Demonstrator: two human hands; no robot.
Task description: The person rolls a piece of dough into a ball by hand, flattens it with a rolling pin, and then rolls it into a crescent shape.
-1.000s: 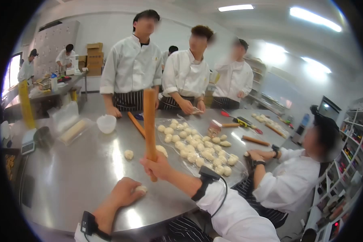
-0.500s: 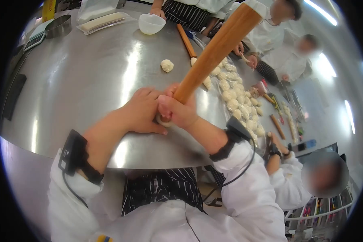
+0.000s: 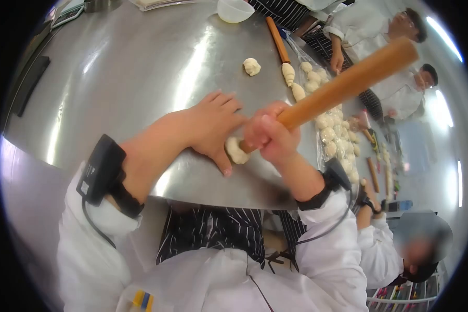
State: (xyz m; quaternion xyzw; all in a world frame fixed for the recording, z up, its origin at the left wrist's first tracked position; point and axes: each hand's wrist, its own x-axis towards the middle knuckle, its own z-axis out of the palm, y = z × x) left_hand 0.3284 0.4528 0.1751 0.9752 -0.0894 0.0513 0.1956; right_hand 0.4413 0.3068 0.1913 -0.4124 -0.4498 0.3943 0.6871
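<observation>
A long wooden rolling pin (image 3: 348, 83) slants up to the right, its lower end in my right hand (image 3: 274, 134), whose fingers are wrapped round it. That end meets a small round of dough (image 3: 236, 151) on the steel table (image 3: 125, 88). Beside the dough, my left hand (image 3: 216, 125) lies with its fingers spread and its thumb along the dough's near side; nothing is gripped in it. Farther up the table sits a rough dough ball (image 3: 251, 66).
A white bowl (image 3: 235, 10) stands at the far edge. Another rolling pin (image 3: 278, 40) and shaped dough pieces (image 3: 288, 75) lie right of it. Several dough balls under plastic (image 3: 330, 135) line the right side. Co-workers stand beyond and to the right.
The rolling pin has tipped lower toward the right, uncovering the dough beneath my hands. My left hand has come off my right hand. The view has shifted, moving the table's contents.
</observation>
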